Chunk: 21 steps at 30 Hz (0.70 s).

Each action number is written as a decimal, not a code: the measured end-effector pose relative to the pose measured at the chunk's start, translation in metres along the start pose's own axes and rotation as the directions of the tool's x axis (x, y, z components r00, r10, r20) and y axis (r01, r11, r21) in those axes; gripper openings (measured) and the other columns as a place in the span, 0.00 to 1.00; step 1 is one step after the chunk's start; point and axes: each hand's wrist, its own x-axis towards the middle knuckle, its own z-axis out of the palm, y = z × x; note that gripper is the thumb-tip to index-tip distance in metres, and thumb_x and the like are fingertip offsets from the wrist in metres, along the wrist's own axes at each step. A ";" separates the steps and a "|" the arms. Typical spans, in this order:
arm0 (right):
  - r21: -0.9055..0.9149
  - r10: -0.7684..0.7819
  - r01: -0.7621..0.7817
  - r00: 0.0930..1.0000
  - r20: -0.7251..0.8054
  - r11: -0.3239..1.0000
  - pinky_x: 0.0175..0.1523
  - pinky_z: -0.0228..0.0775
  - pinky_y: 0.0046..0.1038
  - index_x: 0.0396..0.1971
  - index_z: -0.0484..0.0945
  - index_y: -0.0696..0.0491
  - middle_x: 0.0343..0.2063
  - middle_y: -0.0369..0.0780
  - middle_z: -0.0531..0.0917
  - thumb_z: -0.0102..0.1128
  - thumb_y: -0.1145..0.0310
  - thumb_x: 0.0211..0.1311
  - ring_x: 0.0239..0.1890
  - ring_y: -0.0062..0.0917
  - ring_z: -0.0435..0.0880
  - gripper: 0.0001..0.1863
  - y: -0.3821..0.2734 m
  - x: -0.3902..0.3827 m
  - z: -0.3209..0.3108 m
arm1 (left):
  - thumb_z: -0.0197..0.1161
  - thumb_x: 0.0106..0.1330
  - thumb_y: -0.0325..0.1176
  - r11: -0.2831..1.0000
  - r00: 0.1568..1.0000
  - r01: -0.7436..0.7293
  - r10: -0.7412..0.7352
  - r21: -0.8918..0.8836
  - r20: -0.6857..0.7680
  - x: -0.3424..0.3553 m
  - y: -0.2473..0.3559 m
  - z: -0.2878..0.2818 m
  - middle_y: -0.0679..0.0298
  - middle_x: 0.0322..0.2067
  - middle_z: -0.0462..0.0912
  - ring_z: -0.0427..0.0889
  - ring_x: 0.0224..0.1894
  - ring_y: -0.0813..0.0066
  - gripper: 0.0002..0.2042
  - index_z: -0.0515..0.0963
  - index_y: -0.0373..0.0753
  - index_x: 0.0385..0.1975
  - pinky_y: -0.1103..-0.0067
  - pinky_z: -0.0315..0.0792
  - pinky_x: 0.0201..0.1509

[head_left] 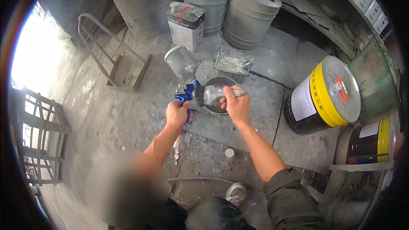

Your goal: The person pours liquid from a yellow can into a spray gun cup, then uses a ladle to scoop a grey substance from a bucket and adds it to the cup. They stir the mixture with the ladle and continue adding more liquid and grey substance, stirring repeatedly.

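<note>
My left hand [176,113] is closed round the grip of a blue spray gun [188,90]. A translucent cup [180,63] with a pale rim is fixed to the gun and leans away from me to the left. Below my left wrist shows a metal hose fitting [176,158]. My right hand [237,105] is shut on the handle of a clear jug [211,96], which is beside the gun's front. Greyish material shows in or behind the jug; I cannot tell which. A small white cap [229,153] lies on the floor between my forearms.
Beyond my hands are a messy tray [233,62], a rectangular can [186,30] and two metal drums [250,15]. A black and yellow bucket [321,96] stands at right. On the left are a metal hand truck [111,55] and a slatted crate [42,138]. A hose [204,179] crosses the floor.
</note>
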 end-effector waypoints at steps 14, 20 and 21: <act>-0.399 -0.499 0.485 0.863 0.076 0.778 0.37 0.76 0.32 0.36 0.81 0.54 0.32 0.44 0.85 0.68 0.67 0.61 0.34 0.39 0.87 0.08 0.086 -0.028 -0.033 | 0.58 0.73 0.30 0.891 0.978 0.209 -0.195 -0.403 0.078 0.001 0.023 -0.013 0.57 0.24 0.80 0.79 0.21 0.70 0.08 0.74 0.30 0.34 0.75 0.76 0.22; -0.665 -0.238 0.318 0.948 0.211 0.676 0.36 0.74 0.35 0.34 0.81 0.52 0.29 0.45 0.85 0.67 0.59 0.61 0.34 0.45 0.84 0.11 0.069 0.008 -0.044 | 0.60 0.71 0.29 0.971 0.993 0.044 -0.017 -0.237 0.114 0.011 0.004 -0.026 0.63 0.28 0.81 0.80 0.23 0.77 0.06 0.77 0.34 0.32 0.81 0.78 0.26; -0.715 -0.176 0.330 0.943 0.283 0.617 0.36 0.74 0.35 0.34 0.81 0.52 0.28 0.45 0.85 0.67 0.59 0.61 0.34 0.45 0.84 0.11 0.065 0.012 -0.046 | 0.61 0.71 0.29 0.974 0.993 0.033 -0.006 -0.224 0.121 0.012 0.001 -0.025 0.64 0.28 0.81 0.80 0.23 0.77 0.06 0.77 0.34 0.32 0.81 0.78 0.26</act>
